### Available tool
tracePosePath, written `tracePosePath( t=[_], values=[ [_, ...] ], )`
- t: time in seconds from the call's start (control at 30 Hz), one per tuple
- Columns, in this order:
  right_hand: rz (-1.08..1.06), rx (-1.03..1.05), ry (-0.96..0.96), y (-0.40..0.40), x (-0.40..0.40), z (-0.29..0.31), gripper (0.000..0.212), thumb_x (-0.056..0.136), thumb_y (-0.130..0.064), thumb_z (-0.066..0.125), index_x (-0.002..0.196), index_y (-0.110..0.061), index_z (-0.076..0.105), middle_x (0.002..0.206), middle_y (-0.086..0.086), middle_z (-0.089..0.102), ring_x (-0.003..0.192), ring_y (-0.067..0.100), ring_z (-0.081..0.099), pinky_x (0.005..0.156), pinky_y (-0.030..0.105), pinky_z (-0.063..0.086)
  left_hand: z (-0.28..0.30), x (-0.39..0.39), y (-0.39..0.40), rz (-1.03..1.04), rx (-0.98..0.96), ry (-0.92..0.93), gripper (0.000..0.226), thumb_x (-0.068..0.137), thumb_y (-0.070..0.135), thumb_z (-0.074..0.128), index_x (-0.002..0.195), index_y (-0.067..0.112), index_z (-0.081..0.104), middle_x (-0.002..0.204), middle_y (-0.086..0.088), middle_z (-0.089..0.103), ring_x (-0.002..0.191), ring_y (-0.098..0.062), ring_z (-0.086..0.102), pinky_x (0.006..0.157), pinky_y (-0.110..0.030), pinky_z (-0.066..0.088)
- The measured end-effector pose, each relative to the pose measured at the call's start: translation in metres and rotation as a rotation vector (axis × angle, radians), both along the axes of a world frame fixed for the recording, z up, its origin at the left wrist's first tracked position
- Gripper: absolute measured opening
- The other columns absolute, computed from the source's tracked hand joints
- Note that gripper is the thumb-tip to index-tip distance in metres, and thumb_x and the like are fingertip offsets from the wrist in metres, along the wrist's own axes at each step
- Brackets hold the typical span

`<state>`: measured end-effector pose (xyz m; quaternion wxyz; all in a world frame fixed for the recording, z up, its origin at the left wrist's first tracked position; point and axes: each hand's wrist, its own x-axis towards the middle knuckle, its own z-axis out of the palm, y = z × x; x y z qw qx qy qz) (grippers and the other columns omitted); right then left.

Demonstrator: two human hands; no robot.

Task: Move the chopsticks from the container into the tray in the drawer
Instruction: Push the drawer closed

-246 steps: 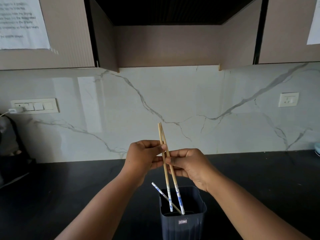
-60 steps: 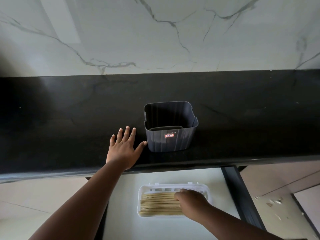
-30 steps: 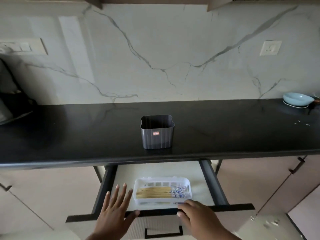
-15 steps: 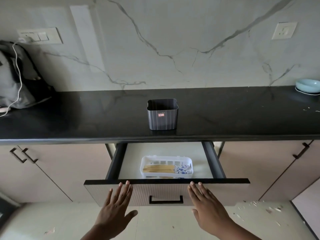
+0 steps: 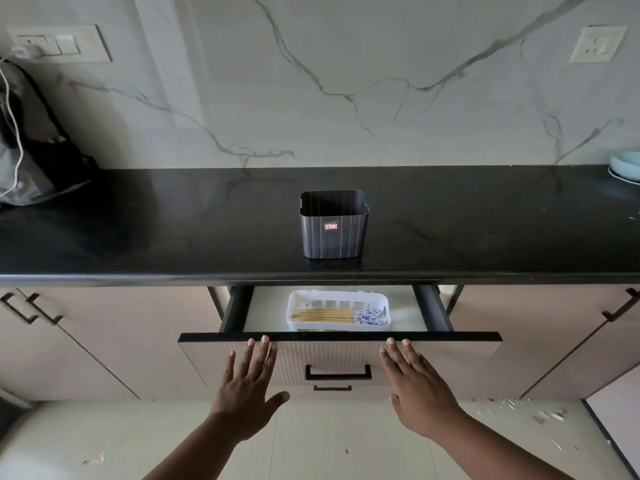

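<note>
Chopsticks point(image 5: 337, 315) lie bundled in white tray point(image 5: 388, 315) inside open drawer point(image 5: 339, 337); grey container point(image 5: 334, 233) on black countertop point(image 5: 138, 233) looks empty. Transfer appears done. My left hand point(image 5: 247, 389) and right hand point(image 5: 420, 393), fingers straight, holding nothing, at drawer front. Only closing likely remains.

My left hand point(image 5: 247, 393) and right hand point(image 5: 420, 389) lie flat on the open ribbed drawer front point(image 5: 339, 362); wooden blue-patterned chopsticks point(image 5: 337, 315) fill the white plastic tray point(image 5: 388, 308).

Two bare hands point(image 5: 247, 393), forearms bare too, apparently without rings or sleeves.
</note>
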<state>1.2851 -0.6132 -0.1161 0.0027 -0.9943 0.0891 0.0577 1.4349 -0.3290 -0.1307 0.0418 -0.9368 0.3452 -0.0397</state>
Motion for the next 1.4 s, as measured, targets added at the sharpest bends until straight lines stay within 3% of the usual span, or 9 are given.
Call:
tracePosePath(
  t=[0.2,0.4,0.57,0.67,0.8,1.07,1.17,1.3,1.4],
  values=[
    [-0.065,0.053,0.079,-0.023,0.053,-0.006,0.077,0.097,-0.03,0.042,0.153,-0.021,-0.01,0.149,-0.001,-0.037,0.148,0.028,-0.012,0.119,0.038,0.002,-0.01,0.059,-0.022,-0.073,-0.039,-0.074,0.088,0.088,0.07,0.009,0.14,0.009,0.044,0.143,-0.015,0.043,0.148,-0.025,-0.014,0.11,-0.045,0.005],
    [-0.138,-0.029,0.121,-0.039,0.11,0.0,0.081,0.097,-0.029,0.046,0.152,-0.02,-0.013,0.15,0.002,-0.035,0.147,0.029,-0.016,0.118,0.042,-0.004,-0.01,0.117,-0.04,-0.199,-0.046,-0.125,0.098,0.055,0.062,0.082,0.132,0.008,0.058,0.145,-0.016,0.047,0.136,-0.035,0.036,0.108,-0.056,0.022],
    [-0.081,-0.09,0.058,-0.026,0.133,0.015,0.057,0.097,-0.026,0.037,0.151,-0.015,0.023,0.16,0.012,0.021,0.148,0.033,0.013,0.12,0.045,0.003,0.009,0.15,-0.055,-0.398,-0.041,-0.209,0.087,0.074,0.055,0.068,0.145,0.015,0.039,0.157,-0.013,0.028,0.143,-0.034,0.027,0.117,-0.055,0.001],
    [-0.009,0.02,-0.233,-0.011,0.138,0.037,0.028,0.09,-0.023,0.051,0.112,-0.019,0.067,0.11,0.0,0.071,0.105,0.023,0.064,0.102,0.046,0.046,0.03,0.166,-0.071,-0.41,-0.151,-0.214,0.072,0.09,0.056,0.042,0.15,0.019,0.03,0.161,-0.01,0.014,0.149,-0.03,0.0,0.117,-0.054,-0.002],
    [-0.25,0.384,-0.723,-0.017,0.166,0.075,0.013,0.087,-0.016,0.067,0.097,-0.023,0.072,0.089,-0.01,0.07,0.081,0.005,0.065,0.067,0.027,0.056,0.066,0.191,-0.104,-0.24,-0.559,0.033,0.082,0.092,0.063,0.034,0.155,0.018,0.006,0.163,-0.008,-0.001,0.149,-0.024,-0.011,0.119,-0.04,-0.005],
    [-0.542,1.44,-0.642,-0.058,0.256,0.113,0.056,0.081,-0.067,0.042,0.13,-0.041,0.048,0.127,-0.024,0.052,0.119,-0.004,0.048,0.103,0.024,0.039,0.099,0.233,-0.194,0.018,-1.331,1.192,0.086,0.081,0.071,0.052,0.152,0.038,0.016,0.155,0.016,0.024,0.13,0.011,0.036,0.101,-0.011,0.034],
    [-0.481,1.496,-0.646,-0.079,0.29,0.106,0.038,0.081,-0.064,0.045,0.114,-0.048,0.053,0.11,-0.031,0.062,0.098,-0.02,0.056,0.073,0.003,0.045,0.098,0.252,-0.225,0.074,-1.44,1.271,0.056,0.092,0.047,0.05,0.145,0.04,0.034,0.142,-0.003,0.052,0.123,-0.02,0.057,0.099,-0.044,0.05],
    [-0.459,1.46,-0.561,-0.121,0.339,0.114,0.021,0.094,-0.054,0.042,0.115,-0.051,0.047,0.109,-0.032,0.055,0.093,-0.019,0.054,0.076,0.009,0.038,0.111,0.297,-0.258,0.176,-1.412,1.171,0.051,0.102,0.025,0.038,0.15,0.031,0.025,0.133,0.014,0.051,0.103,0.011,0.061,0.078,-0.012,0.051],
    [-0.442,1.375,-0.49,-0.151,0.377,0.116,0.034,0.097,-0.052,0.04,0.13,-0.043,0.044,0.115,-0.024,0.049,0.103,-0.004,0.046,0.09,0.02,0.031,0.118,0.334,-0.274,0.229,-1.33,1.088,0.055,0.102,0.028,0.04,0.153,0.025,0.02,0.155,0.008,0.031,0.136,-0.004,0.036,0.111,-0.026,0.031]
  ],
)
